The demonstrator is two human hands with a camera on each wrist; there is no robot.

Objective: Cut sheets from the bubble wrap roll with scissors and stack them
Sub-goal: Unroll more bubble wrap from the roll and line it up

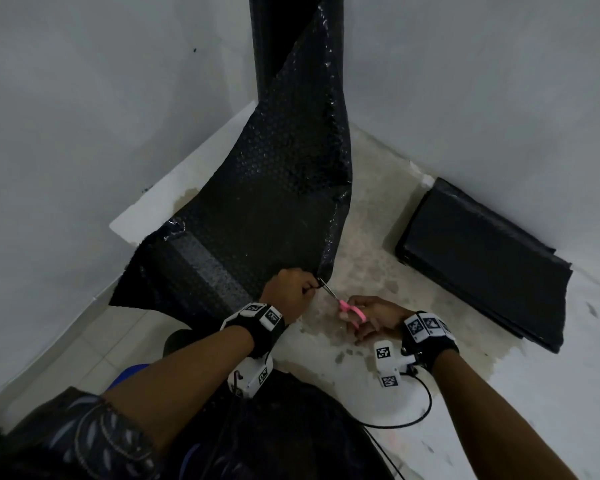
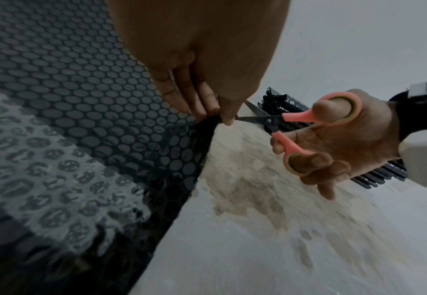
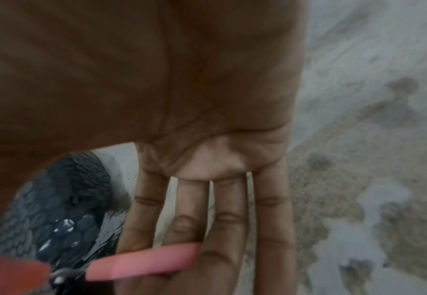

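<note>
A black bubble wrap roll (image 1: 284,39) stands upright in the room's corner, and its loose sheet (image 1: 257,209) runs down over the floor toward me. My left hand (image 1: 291,294) pinches the sheet's near right edge (image 2: 207,121) between thumb and fingertips. My right hand (image 1: 371,317) holds pink-handled scissors (image 2: 305,127), thumb and fingers through the loops. The blades stand apart, their tips right at the pinched edge beside my left fingers. A stack of cut black sheets (image 1: 482,265) lies on the floor to the right.
White walls meet in the corner behind the roll. The stained floor (image 1: 361,244) lies bare between the sheet and the stack. A black cable (image 1: 420,410) loops from my right wrist. My dark-clothed knees fill the bottom of the head view.
</note>
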